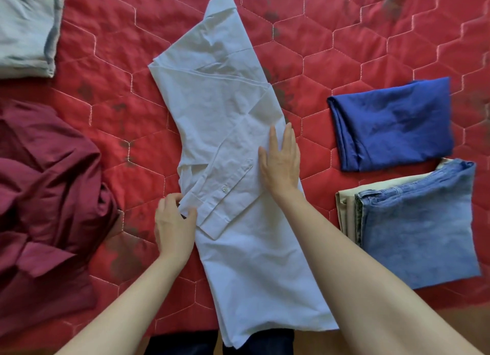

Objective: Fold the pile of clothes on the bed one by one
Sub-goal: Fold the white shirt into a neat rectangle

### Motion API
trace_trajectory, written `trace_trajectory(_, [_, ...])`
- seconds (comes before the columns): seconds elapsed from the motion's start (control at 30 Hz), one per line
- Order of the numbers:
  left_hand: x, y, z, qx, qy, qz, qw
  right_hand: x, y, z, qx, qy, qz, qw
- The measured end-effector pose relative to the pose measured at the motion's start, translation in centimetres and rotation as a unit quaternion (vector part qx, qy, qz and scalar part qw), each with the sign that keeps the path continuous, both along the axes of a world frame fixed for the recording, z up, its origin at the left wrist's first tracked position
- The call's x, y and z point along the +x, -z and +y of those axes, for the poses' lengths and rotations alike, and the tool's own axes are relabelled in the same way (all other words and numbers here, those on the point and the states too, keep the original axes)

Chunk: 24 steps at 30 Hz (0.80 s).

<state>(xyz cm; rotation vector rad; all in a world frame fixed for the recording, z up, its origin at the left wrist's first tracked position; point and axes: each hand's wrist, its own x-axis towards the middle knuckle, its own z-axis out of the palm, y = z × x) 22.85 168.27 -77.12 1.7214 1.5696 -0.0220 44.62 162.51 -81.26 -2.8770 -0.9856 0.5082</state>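
Head view: maroon shirt (45, 195) heaped at nine o'clock, unfolded. Left hand (173, 226) pinches the white shirt's (225, 111) cuff (212, 217); right hand (281, 161) presses flat, fingers straight. White shirt lies centre on the bed (318, 50), probably light, limp and creasing easily; best held by its edges.
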Motion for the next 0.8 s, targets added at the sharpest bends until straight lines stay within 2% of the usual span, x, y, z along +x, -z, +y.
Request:
trace_trajectory(0.07, [1.1,-0.5,-0.6,0.135,0.085,-0.001,0.987,0.5,0.0,0.5,0.008,-0.036,-0.032,0.999])
trace_trajectory(0.13, [3.1,-0.2,-1.0,0.228,0.205,-0.040,0.951,1.9,0.2,2.1,0.022,-0.104,-0.044,0.993])
trace_trajectory(0.2, [5.6,0.9,-1.3,0.253,0.310,-0.021,0.916,3.8,0.9,4.3,0.020,-0.152,-0.040,0.987])
trace_trajectory(0.27, [7.8,2.5,-1.3,0.229,0.362,0.028,0.903,5.7,1.9,5.9,-0.001,-0.164,-0.036,0.986])
trace_trajectory(0.4, [8.9,5.9,-0.7,0.201,0.370,0.079,0.903,6.4,3.7,4.9,0.003,-0.155,-0.053,0.986])
trace_trajectory(0.57, [5.0,7.1,-1.5,0.226,0.390,0.086,0.889,1.6,3.8,-3.6,0.026,-0.157,-0.038,0.986])
trace_trajectory(0.8, [-1.4,6.0,-7.9,0.183,0.356,0.130,0.907,-2.6,1.5,-15.0,-0.005,-0.251,0.014,0.968])
